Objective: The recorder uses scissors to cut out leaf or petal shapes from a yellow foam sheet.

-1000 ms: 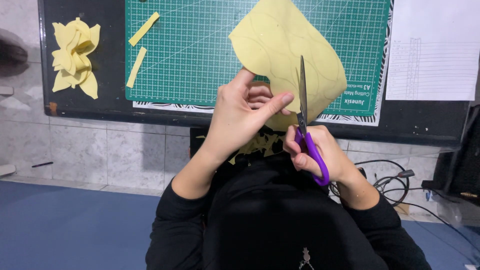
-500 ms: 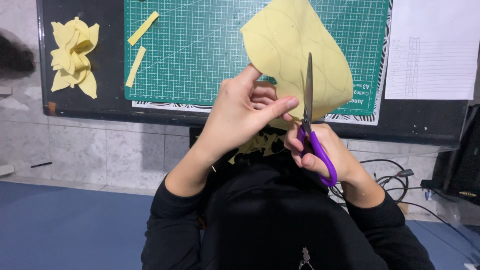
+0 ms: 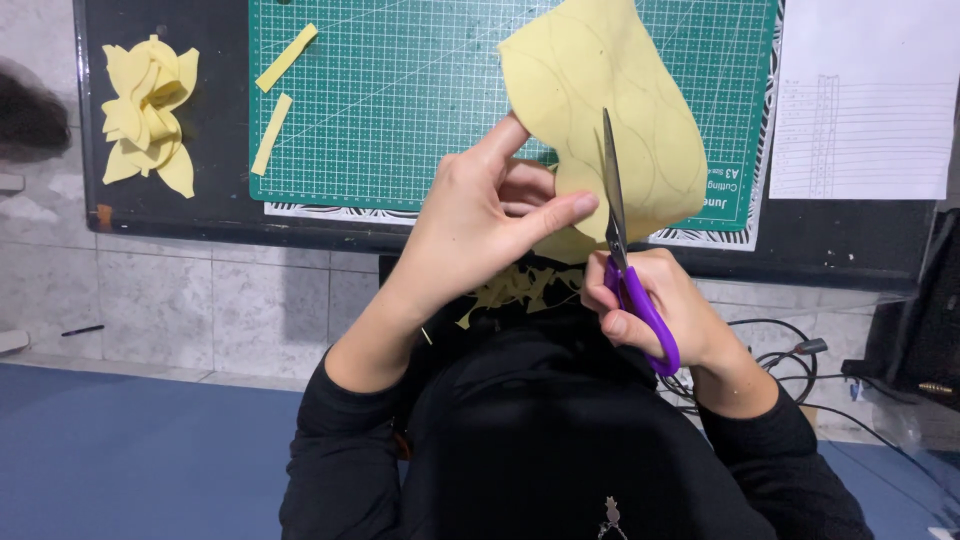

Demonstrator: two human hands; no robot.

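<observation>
Dark desk (image 3: 200,215) is seen from above, carrying a green cutting mat (image 3: 400,120) toward its middle, with a white ruled sheet (image 3: 865,100) at the right edge and grey floor tiles below the near edge. A yellow foam sheet (image 3: 600,90) is held up over the mat's right half, pinched along its lower left edge between thumb and fingers of the left hand (image 3: 490,220). Purple-handled scissors (image 3: 625,250) are gripped by the right hand (image 3: 655,305), fingers closed through the loops, and the blades stand nearly together, upright, against the sheet's lower edge. Curved petal outlines are drawn across the sheet (faint, but traceable), and most of them appear uncut, so much of the cutting is judged to be left. Some work is already done: a stack of yellow petals (image 3: 148,110) is laid near the desk's left edge, two yellow strips (image 3: 275,100) lie at the mat's upper left corner, and yellow offcuts (image 3: 520,285) are gathered on the lap below the near edge.
</observation>
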